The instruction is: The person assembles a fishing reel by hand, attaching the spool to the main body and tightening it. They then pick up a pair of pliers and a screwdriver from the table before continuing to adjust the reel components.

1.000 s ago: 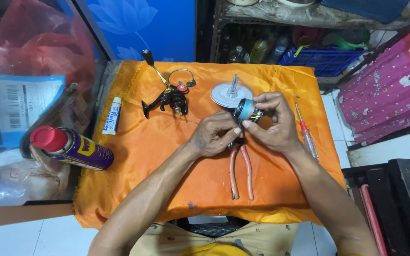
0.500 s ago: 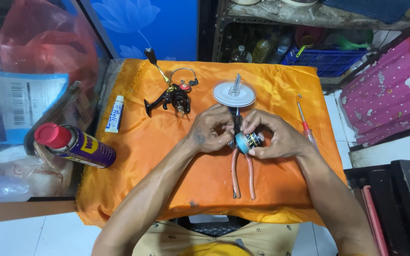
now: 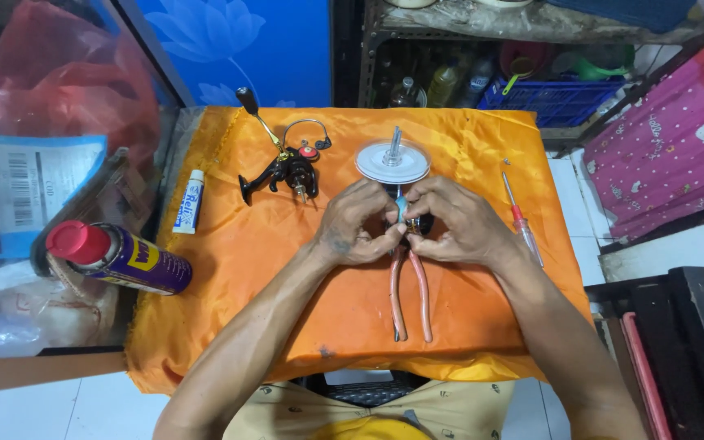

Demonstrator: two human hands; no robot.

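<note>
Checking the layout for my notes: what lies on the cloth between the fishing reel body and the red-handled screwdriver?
In the head view, the white disc and both hands lie between reel body and screwdriver.

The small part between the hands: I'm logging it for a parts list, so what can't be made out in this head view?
- Small blue part: mostly hidden by the fingers of the left hand and right hand; shape unclear.
- Pliers: jaws covered by both hands.
- Bottles on the shelf: dark, too small to identify.
</note>
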